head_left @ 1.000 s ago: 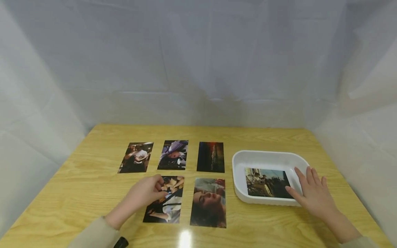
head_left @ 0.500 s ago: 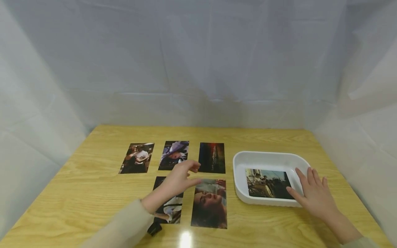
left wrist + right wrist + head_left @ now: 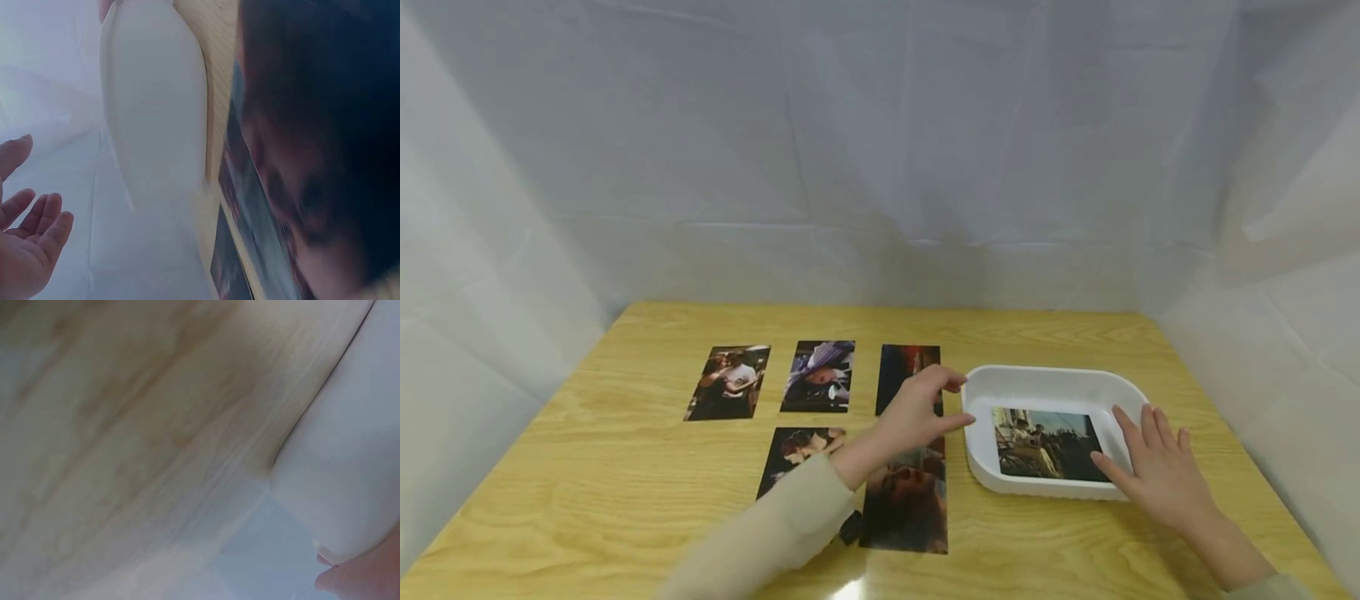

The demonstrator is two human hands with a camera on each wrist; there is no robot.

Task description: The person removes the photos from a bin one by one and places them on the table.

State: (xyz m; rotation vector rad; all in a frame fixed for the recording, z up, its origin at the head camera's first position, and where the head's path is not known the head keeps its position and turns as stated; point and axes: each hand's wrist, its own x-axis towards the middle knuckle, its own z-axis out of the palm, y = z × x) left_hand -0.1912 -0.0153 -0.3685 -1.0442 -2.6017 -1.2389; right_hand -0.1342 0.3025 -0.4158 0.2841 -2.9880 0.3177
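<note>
A white tray (image 3: 1045, 385) stands on the right of the table, with one photo print (image 3: 1048, 446) lying flat inside it. My left hand (image 3: 910, 412) hovers beside the tray's left end, thumb and fingers apart. Nothing is between those fingers in the left wrist view, where the hand (image 3: 28, 250) is apart from the tray (image 3: 156, 100). The fingers of my right hand (image 3: 1168, 475) are spread over the tray's right rim. In the right wrist view, the right hand (image 3: 369, 575) touches the tray wall (image 3: 350, 456).
Photo prints lie left of the tray: a couple print (image 3: 727, 382), a striped-clothing print (image 3: 816, 375), a dark red-blue print (image 3: 891, 375), a kissing print (image 3: 797, 450) and a face print (image 3: 906, 517). My left arm partly covers several. White sheeting (image 3: 880, 167) surrounds the table (image 3: 587, 467).
My left hand has moved right, from the front-left kissing print, over the face print, to the tray's left end. The right hand, the tray and the prints stay in place.
</note>
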